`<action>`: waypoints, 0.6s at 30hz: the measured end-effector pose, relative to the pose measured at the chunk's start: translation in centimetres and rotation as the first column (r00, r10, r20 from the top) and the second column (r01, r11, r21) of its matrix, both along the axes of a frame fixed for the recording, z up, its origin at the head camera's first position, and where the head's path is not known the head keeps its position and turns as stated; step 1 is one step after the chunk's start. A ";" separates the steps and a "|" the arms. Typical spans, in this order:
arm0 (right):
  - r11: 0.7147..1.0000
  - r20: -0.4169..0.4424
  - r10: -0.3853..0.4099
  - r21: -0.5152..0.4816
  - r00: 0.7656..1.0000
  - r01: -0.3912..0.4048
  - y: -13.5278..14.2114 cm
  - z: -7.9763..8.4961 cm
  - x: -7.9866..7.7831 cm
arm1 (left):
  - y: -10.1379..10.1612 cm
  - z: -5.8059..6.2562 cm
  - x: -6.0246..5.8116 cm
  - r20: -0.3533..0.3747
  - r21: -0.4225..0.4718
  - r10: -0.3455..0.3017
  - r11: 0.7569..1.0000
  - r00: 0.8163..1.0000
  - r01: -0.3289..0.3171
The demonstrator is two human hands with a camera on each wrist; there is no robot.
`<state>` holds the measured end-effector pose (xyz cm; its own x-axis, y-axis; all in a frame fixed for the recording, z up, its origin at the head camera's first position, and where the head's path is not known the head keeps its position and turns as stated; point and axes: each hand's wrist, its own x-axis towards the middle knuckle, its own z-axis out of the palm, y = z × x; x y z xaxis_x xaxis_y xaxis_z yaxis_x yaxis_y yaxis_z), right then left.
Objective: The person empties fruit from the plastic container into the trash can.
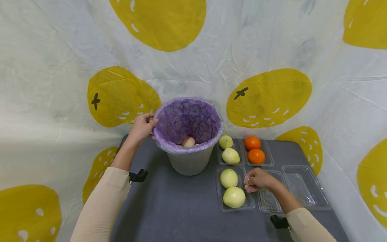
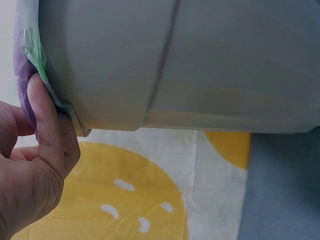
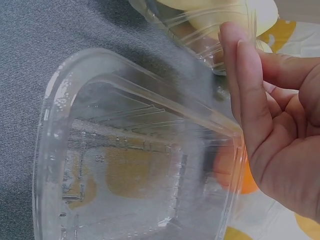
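A pale round bin (image 1: 190, 161) lined with a purple plastic bag (image 1: 170, 126) stands on the grey table. My left hand (image 1: 142, 127) grips its left rim; the left wrist view shows the fingers over the bag's folded edge (image 2: 30, 85). Inside the bin lies a red-and-cream fruit (image 1: 188, 142), and anything beneath it is hidden. To the bin's right, my right hand (image 1: 257, 179) pinches the right rim of a clear plastic container (image 1: 222, 206). This container holds two pale yellow-green fruits (image 1: 234, 197). In the right wrist view, the thumb is partly hidden behind the fingers (image 3: 247, 75).
Behind are a container (image 1: 222, 162) with two pale yellow-green fruits and another container (image 1: 269, 164) with two orange round fruits (image 1: 256, 156). Two bare clear containers (image 1: 267, 203) (image 1: 305, 188) lie at the right. A fruit-printed cloth (image 1: 193, 74) hangs behind the table.
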<state>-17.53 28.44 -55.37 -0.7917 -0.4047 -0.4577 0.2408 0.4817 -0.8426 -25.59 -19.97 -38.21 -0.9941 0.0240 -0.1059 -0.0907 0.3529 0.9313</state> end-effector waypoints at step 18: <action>0.999 -0.092 0.000 -0.044 0.996 -0.004 0.9 2.3 -1.5 | 0.0 -0.1 0.1 -0.010 0.000 -0.005 1.000 1.000 0.005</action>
